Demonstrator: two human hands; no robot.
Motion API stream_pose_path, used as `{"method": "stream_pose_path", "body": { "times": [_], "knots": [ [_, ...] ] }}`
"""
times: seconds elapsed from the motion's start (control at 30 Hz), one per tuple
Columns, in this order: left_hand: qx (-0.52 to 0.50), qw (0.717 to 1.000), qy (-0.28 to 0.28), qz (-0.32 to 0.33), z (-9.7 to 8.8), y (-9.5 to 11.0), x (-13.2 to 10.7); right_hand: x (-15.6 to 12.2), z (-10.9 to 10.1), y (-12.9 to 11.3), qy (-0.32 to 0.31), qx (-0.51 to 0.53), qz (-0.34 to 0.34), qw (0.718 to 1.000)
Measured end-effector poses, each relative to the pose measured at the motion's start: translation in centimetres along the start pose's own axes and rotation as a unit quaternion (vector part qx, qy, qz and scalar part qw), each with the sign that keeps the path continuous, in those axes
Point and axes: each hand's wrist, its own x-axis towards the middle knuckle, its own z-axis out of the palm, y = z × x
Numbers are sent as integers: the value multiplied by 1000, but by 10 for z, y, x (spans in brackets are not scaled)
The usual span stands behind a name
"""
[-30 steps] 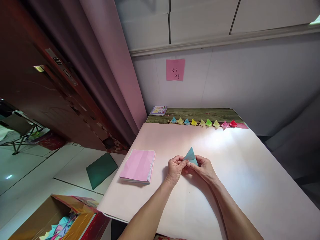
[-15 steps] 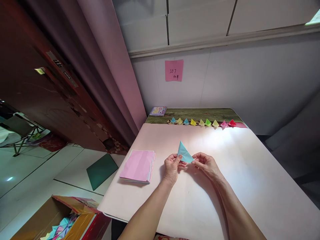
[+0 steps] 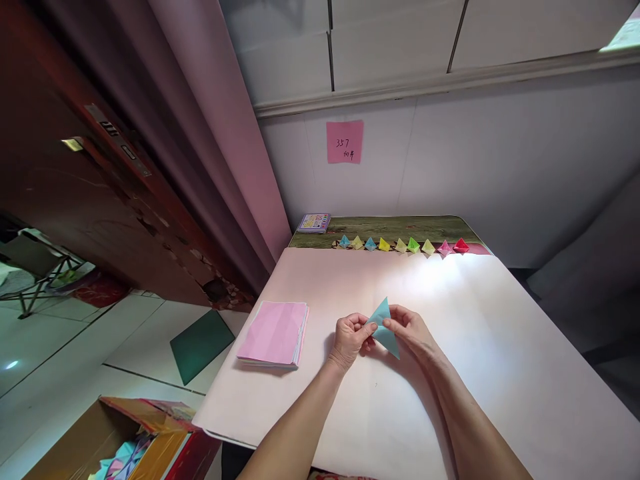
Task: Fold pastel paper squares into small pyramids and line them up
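Observation:
A light-blue sheet of origami paper point(image 3: 387, 340), folded into a triangle, is held between both hands above the table. My left hand point(image 3: 351, 339) pinches its left side with thumb and fingers. On the right edge, my right hand point(image 3: 411, 328) grips it with the thumb in front and fingers behind. One point of the triangle sticks up and another hangs down between the hands. The fingers cover parts of its edges. To the left of my left hand lies a stack of paper squares point(image 3: 274, 333), pink on top.
Several small folded paper boats point(image 3: 384, 245) in mixed colours line the back of the pale table point(image 3: 320, 407). A small packet point(image 3: 314, 223) lies in the back left corner. An open cardboard box point(image 3: 75, 447) with coloured papers stands at lower left. A pink note point(image 3: 345, 141) hangs on the wall.
The blue paper triangle has been turned, so one point now hangs downward. My right hand has shifted its hold from the lower corner to the right edge. The view has moved slightly.

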Motion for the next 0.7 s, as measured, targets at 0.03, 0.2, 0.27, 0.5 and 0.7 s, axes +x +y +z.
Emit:
{"method": "stream_pose_path", "body": {
  "times": [0.03,0.2,0.27,0.5,0.7],
  "knots": [
    [12,1000,-9,0,0,0,-1,0,4,1,-18,-7,6,1000],
    [63,998,-30,-2,-1,-3,-1,-2,12,6,-11,-1,35,999],
    [68,997,-33,-2,-1,-4,-1,-2,13,10,-2,7,33,999],
    [74,997,-37,-8,1,-3,-3,1,6,11,71,53,8,996],
    [74,997,-24,-11,2,-2,-2,3,2,8,115,83,30,989]
  ]
}}
